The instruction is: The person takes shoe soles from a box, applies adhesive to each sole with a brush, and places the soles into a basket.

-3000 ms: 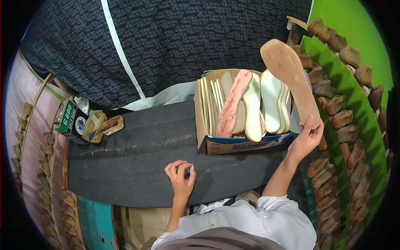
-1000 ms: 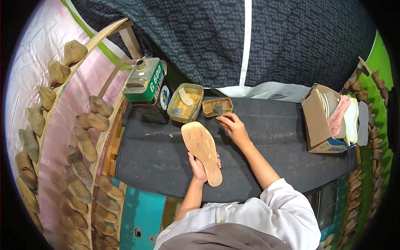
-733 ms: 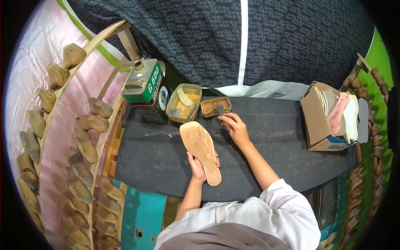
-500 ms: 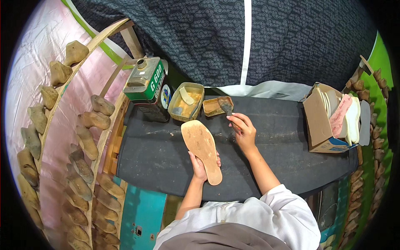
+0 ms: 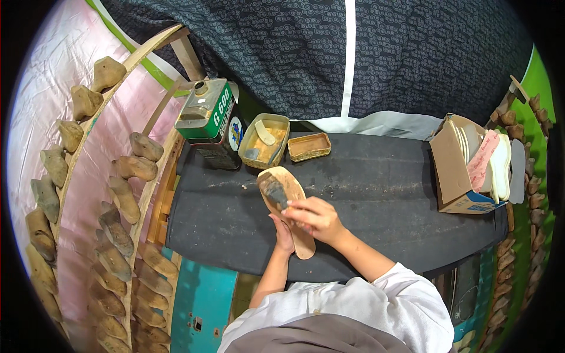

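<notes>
A tan shoe insole (image 5: pixel 301 242) is held above the dark table by my left hand (image 5: pixel 283 234), whose fingers are closed round its narrower middle. In my right hand (image 5: pixel 316 219) is a brush (image 5: pixel 275 194), gripped by its handle, which the fingers mostly cover. The dark, somewhat blurred bristles lie over the broad end of the insole. Beyond the insole sits a small open tin (image 5: pixel 309 147) with a brownish inside. Left of it is a larger open container (image 5: pixel 264 141) with a pale curved piece and dark pieces in it.
A green and silver metal can (image 5: pixel 209 120) stands at the far left of the black-covered table (image 5: pixel 376 188). At the right, a cardboard box (image 5: pixel 456 176) holds several insoles. Racks of wooden shoe lasts (image 5: pixel 120 226) line the left side, with more at the far right. A patterned dark cloth hangs behind.
My right hand has brought the brush from the small tin toward me and left, onto the insole's broad end. The left hand keeps the insole in nearly the same place.
</notes>
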Available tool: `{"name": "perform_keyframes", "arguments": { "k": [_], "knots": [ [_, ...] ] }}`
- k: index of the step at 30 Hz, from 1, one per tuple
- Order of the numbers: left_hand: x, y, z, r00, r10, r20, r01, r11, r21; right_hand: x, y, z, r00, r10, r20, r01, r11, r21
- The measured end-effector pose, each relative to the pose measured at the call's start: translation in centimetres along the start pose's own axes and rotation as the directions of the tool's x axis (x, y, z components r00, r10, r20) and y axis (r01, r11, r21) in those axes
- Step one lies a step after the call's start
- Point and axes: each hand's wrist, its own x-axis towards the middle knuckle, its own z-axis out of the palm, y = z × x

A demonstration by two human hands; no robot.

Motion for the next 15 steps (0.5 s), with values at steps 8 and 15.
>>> {"name": "perform_keyframes", "arguments": {
  "k": [8, 15],
  "knots": [
    [-0.3, 0.1, -0.6, 0.995, -0.059, 0.077, 0.064, 0.996, -0.068, -0.2, -0.1, -0.5, 0.997, -0.025, 0.066, 0.021, 0.997, 0.070],
    [-0.4, 0.4, 0.3, 0.998, -0.003, 0.058, 0.004, 1.000, -0.028, -0.4, -0.1, -0.6, 1.000, -0.009, 0.017, 0.009, 0.999, 0.041]
  ]
}}
